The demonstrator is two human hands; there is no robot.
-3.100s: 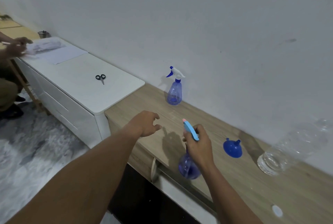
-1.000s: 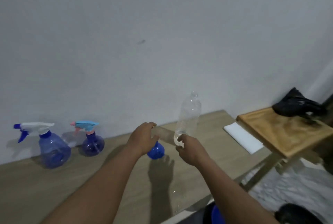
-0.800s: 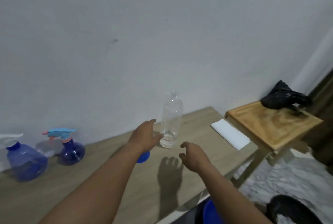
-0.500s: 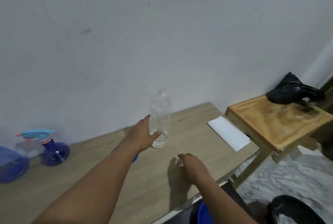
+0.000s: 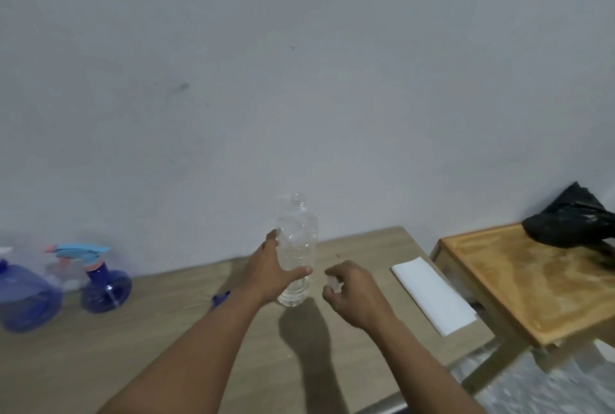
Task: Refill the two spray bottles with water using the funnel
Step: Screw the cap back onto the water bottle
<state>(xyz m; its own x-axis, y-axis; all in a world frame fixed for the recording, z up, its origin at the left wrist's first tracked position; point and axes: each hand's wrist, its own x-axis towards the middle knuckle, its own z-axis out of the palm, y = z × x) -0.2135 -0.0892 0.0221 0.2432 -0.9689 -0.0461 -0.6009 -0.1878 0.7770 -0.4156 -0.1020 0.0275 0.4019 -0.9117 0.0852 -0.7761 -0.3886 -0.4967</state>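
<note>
A clear plastic bottle [image 5: 297,240] stands upright and uncapped on the wooden counter [image 5: 166,330]. My left hand [image 5: 270,272] grips its lower half from the left. Just right of the bottle, my right hand [image 5: 351,288] hovers over the counter, its curled fingers pinching a small white cap [image 5: 333,282]. The blue funnel [image 5: 221,297] is mostly hidden behind my left forearm. Two blue spray bottles stand by the wall at the left, one with a light-blue trigger [image 5: 105,287], the other [image 5: 25,302] cut off by the frame edge.
A folded white sheet [image 5: 432,297] lies at the counter's right end. Beyond it a lower wooden stool [image 5: 519,283] carries a black bag [image 5: 572,224]. The wall runs close behind the counter.
My left hand has closed round the clear bottle. My right hand has risen from the counter top with the small white cap between its fingers.
</note>
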